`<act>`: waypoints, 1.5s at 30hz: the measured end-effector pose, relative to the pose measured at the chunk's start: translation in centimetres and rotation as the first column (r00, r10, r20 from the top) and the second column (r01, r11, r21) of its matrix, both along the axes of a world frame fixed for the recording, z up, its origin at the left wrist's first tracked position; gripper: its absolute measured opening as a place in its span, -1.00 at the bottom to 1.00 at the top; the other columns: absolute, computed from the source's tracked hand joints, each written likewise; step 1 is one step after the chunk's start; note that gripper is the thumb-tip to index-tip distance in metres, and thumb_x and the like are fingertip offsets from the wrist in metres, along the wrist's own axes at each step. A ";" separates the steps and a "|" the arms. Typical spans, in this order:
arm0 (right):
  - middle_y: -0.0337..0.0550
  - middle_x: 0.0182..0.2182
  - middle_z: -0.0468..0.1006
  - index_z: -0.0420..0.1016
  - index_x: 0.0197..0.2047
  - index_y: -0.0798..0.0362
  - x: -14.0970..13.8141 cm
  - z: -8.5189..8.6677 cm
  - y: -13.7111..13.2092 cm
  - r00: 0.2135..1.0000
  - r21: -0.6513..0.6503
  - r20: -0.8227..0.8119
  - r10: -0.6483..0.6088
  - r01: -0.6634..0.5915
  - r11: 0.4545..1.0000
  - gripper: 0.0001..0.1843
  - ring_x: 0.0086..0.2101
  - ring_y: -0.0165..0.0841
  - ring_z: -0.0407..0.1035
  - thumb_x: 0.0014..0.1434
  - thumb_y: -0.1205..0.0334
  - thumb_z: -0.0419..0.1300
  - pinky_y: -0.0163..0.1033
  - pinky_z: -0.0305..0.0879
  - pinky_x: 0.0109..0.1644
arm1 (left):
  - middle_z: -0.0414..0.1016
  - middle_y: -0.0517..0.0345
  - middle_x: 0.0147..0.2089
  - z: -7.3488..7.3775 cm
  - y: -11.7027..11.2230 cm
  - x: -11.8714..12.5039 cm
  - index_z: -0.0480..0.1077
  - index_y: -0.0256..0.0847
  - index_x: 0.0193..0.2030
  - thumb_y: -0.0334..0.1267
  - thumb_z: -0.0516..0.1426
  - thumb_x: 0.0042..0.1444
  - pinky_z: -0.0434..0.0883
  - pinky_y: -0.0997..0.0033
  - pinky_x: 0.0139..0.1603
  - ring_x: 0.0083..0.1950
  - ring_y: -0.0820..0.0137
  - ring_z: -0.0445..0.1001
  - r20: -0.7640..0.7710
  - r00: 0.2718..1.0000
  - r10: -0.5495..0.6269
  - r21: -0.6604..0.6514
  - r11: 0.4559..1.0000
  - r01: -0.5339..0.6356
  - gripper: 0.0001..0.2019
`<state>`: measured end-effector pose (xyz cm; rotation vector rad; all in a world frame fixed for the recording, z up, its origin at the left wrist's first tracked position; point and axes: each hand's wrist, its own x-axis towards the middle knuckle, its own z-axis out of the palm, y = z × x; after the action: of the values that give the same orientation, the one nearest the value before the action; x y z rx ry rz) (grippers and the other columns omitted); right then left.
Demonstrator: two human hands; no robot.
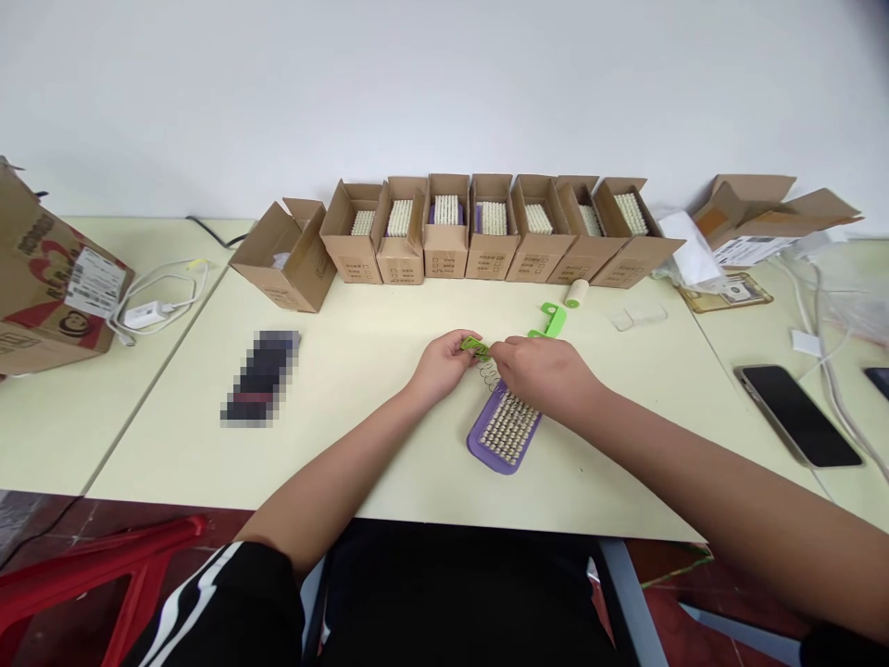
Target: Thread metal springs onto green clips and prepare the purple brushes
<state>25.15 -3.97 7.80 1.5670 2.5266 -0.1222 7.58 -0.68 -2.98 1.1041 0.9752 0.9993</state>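
Note:
My left hand (442, 363) pinches a small green plastic part (475, 347) with slots in it. Close against its right side, my right hand (545, 372) has its fingers pressed together; whatever they hold is hidden. A loose wire coil (488, 375) hangs between the hands. Below them lies a purple tray (486, 459) filled with rows of small beige pegs (510, 428), its upper end covered by my right hand. Just beyond that hand rests a bright green bracket-shaped piece (552, 320), and past it a beige roller with a green end (576, 294).
Several open cardboard boxes (445, 259) with beige-pegged pieces line the wall. A box (292, 273) stands at their left. Farther left are a charger cable (149, 315) and a large carton (56, 278). A phone (798, 415) and a clear plastic piece (639, 317) lie on the right.

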 end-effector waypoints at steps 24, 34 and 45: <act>-0.22 -0.19 0.42 0.56 0.16 -0.07 4.1 -1.7 2.5 0.200 -0.405 -0.895 -0.398 0.002 0.914 -0.57 -0.36 -0.41 0.28 0.25 0.01 0.32 -0.22 0.35 -0.23 | 0.66 -0.03 0.03 1.8 -0.4 -1.3 0.55 -0.23 0.01 -0.05 0.34 0.24 0.50 0.04 0.33 0.09 0.24 0.65 0.216 0.969 0.117 -0.109 0.989 -0.095 -0.67; -0.17 -0.18 0.57 0.49 0.33 -0.06 1.4 -4.7 1.9 0.355 -0.277 -0.885 -0.300 0.115 0.954 -0.51 -0.25 -0.32 0.43 0.45 0.00 0.07 -0.15 0.45 -0.06 | 0.67 -0.01 0.02 1.5 -0.8 -0.6 0.50 -0.18 0.08 0.07 0.30 0.26 0.57 0.06 0.22 0.01 0.21 0.69 0.184 0.982 0.050 -0.019 0.999 -0.047 -0.58; -0.14 0.02 0.72 0.61 0.14 -0.09 1.7 -3.6 -0.3 0.540 -0.088 -0.823 -0.179 0.190 0.978 -0.67 -0.05 -0.20 0.61 0.43 0.05 0.15 -0.07 0.49 0.13 | 0.62 -0.03 0.11 1.7 -1.0 -0.6 0.48 -0.19 0.08 0.06 0.26 0.32 0.54 0.01 0.29 0.11 0.20 0.65 0.165 0.975 0.149 0.022 0.988 -0.155 -0.61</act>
<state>26.88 -4.26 4.16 2.1451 2.9370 -1.1537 6.95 -1.71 -1.26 0.9702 0.9221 1.2163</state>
